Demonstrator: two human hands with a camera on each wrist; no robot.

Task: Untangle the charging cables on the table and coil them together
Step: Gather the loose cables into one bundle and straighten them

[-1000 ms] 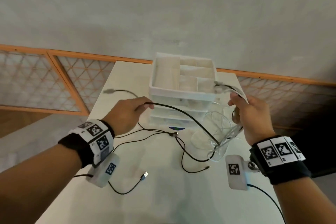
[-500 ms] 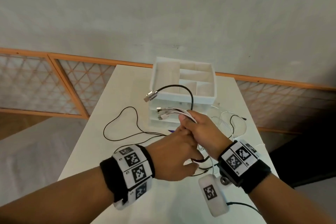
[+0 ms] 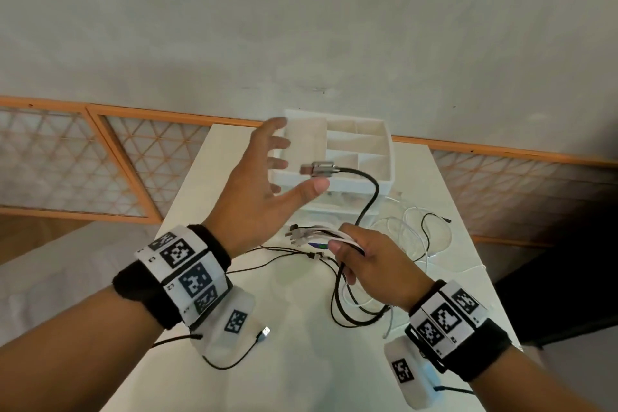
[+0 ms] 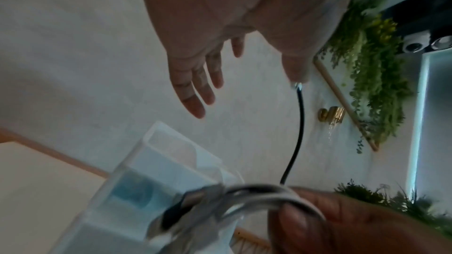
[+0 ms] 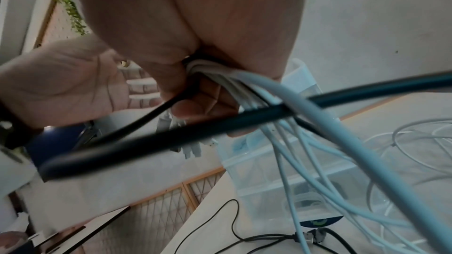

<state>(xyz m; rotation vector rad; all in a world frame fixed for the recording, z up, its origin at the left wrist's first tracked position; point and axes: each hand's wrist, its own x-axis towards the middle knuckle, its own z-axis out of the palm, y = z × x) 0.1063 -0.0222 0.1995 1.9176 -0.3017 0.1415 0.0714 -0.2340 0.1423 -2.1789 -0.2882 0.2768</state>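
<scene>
My right hand [image 3: 347, 251] grips a bundle of white charging cables [image 3: 321, 232] above the white table [image 3: 301, 378]; their plug ends stick out to the left. A thick black cable [image 3: 371, 197] rises from the same fist and arches left to a metal plug [image 3: 319, 169]. My left hand [image 3: 291, 174] is raised and open with spread fingers, and its thumb tip sits just under that plug. In the left wrist view the black cable [image 4: 297, 132] ends right at the thumb. The right wrist view shows the white cables [image 5: 215, 69] clamped in the fist and the black cable [image 5: 220, 123] crossing below.
A white drawer organizer [image 3: 384, 174] stands at the back of the table, right behind the left hand. Thin black cables [image 3: 287, 249] and a loose USB plug [image 3: 266, 331] lie on the table. White cable loops [image 3: 411, 234] lie to the right.
The hands came together from apart. Then my left hand left the right fist, rose toward the organizer and opened beside the black plug. The right hand keeps its grip on the bundle.
</scene>
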